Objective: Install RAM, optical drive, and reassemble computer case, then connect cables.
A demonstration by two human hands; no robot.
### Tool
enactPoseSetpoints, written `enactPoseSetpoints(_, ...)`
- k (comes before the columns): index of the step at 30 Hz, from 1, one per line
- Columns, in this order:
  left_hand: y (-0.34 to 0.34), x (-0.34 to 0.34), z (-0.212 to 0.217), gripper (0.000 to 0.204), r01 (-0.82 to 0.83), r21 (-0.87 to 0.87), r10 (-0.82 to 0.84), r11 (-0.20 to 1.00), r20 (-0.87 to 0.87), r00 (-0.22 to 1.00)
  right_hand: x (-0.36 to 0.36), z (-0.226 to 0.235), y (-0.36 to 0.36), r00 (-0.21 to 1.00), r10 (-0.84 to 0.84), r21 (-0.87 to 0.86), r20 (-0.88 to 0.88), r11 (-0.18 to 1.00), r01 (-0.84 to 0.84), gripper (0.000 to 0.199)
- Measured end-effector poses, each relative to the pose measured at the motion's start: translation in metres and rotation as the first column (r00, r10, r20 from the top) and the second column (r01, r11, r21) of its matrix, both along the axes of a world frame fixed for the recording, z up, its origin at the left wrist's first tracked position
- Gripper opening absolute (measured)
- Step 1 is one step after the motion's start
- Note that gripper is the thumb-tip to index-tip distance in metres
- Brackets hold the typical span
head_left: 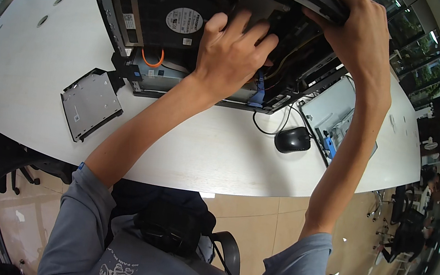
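Note:
An open black desktop computer case [113, 21] stands on the table in front of me, its inside facing me. My left hand [233, 49] reaches into it with curled fingers, next to a black fan [157, 2] with a round white label. Its fingertips are hidden, so what they grip cannot be made out. My right hand [356, 30] grips the upper right edge of the case, thumb inside. Low in the case are an orange cable loop [153, 59], a silver metal box [166, 81] and a blue plastic piece [258, 91].
A flat grey-and-black optical drive [89, 105] lies on the white table [189, 156], left of the case. To the right are a wired black mouse [293, 140] and, partly behind my right forearm, a metal panel [330, 105] with a blue clip. Office chairs [405, 237] stand beyond.

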State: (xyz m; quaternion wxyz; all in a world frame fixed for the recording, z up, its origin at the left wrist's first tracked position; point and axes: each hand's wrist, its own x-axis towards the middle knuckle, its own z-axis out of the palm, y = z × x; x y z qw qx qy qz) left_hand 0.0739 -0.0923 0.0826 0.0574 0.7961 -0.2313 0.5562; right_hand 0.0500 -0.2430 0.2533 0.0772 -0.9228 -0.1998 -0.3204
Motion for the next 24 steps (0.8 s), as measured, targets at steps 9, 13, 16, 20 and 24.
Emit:
enactPoseSetpoints(9, -0.003, 0.006, -0.003, 0.036, -0.03, -0.027, 0.032, 0.999, 0.068, 0.997, -0.022, -0.01, 0.021, 0.975, -0.061, -0.114, 0.213, 0.99, 0.087, 0.054)
enactPoseSetpoints(13, -0.003, 0.009, -0.005, 0.037, -0.075, -0.002, 0.075, 0.997, 0.091, 0.993, -0.022, -0.015, 0.026, 0.962, -0.128, -0.09, 0.243, 0.984, 0.154, 0.055)
enactPoseSetpoints(16, -0.004, 0.009, -0.005, 0.036, -0.067, -0.023, 0.069, 0.997, 0.072, 0.995, -0.02, -0.016, 0.026, 0.962, -0.127, -0.076, 0.243, 0.986, 0.15, 0.055)
enactPoseSetpoints(20, -0.006, 0.006, -0.004, 0.035, -0.075, -0.034, 0.076, 0.997, 0.026, 0.997, -0.019, -0.014, 0.017, 0.972, -0.1, -0.067, 0.211, 0.991, 0.116, 0.053)
enactPoseSetpoints(24, -0.008, 0.003, -0.001, 0.036, -0.051, -0.071, 0.05, 0.996, -0.018, 0.999, -0.008, -0.007, -0.001, 0.988, -0.041, -0.089, 0.15, 0.995, 0.054, 0.056)
